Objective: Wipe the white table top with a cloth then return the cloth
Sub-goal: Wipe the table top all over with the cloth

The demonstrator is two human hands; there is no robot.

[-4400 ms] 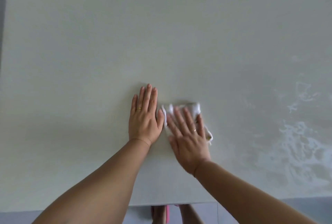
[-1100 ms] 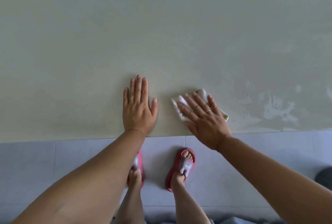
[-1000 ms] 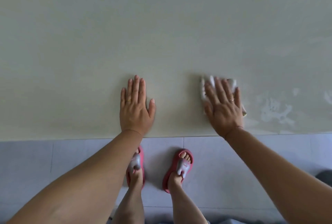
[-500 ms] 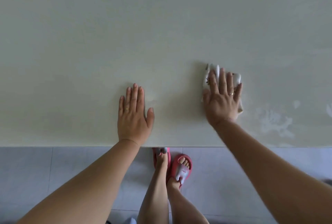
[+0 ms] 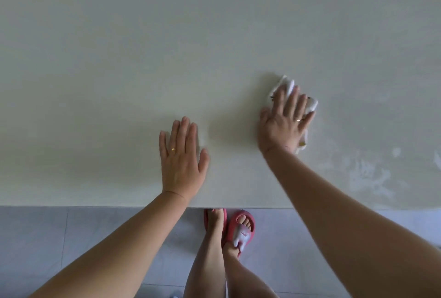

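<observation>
The white table top (image 5: pixel 167 46) fills most of the head view. My right hand (image 5: pixel 284 121) lies flat on a small white cloth (image 5: pixel 285 85), pressing it onto the table right of centre; the cloth's edges show past the fingertips and beside the palm. My left hand (image 5: pixel 181 159) rests flat on the table near its front edge, fingers together, with nothing under it. Whitish smears (image 5: pixel 367 176) mark the table surface to the right of the cloth.
The table's front edge (image 5: pixel 95 206) runs across the lower part of the view. Below it is a grey tiled floor (image 5: pixel 47 245), with my feet in red slippers (image 5: pixel 241 228) close to the edge.
My right hand has slid the cloth to the right and farther from the front edge. My left hand stays flat in place. My feet have stepped closer to the table.
</observation>
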